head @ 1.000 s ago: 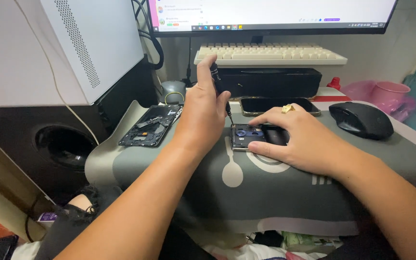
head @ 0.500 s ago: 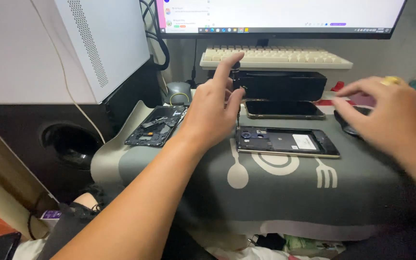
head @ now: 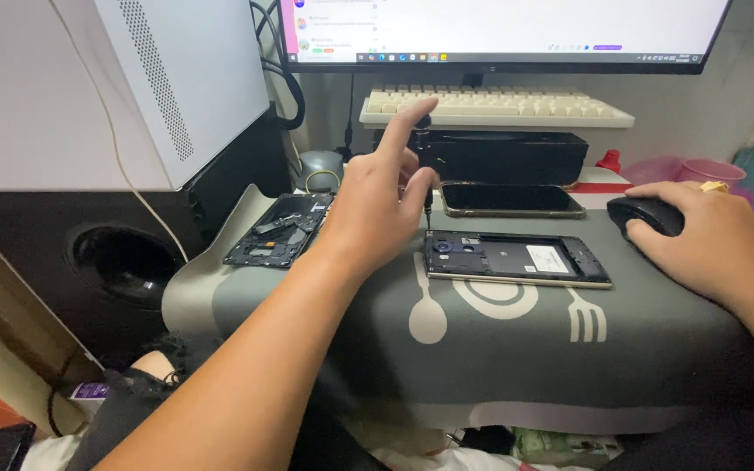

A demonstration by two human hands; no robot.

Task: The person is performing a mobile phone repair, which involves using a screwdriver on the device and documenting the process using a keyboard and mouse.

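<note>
My left hand (head: 375,205) holds a small black screwdriver (head: 425,166) upright, index finger on its top, tip down at the left end of an opened phone (head: 517,259) that lies on a grey mat (head: 482,340). My right hand (head: 709,235) rests on a black computer mouse (head: 643,214) at the right. A removed phone back frame (head: 279,231) lies to the left of my left hand. A second phone (head: 510,200) with a dark screen lies behind the opened one.
A monitor (head: 499,30) and a beige keyboard (head: 495,105) on a black box (head: 503,157) stand at the back. A white computer case (head: 133,87) and a black speaker (head: 124,253) are at the left. A pink cup (head: 709,171) sits at the far right.
My right hand left the opened phone, swung right and came down on the mouse. My left hand kept the screwdriver upright at the phone's left end.
</note>
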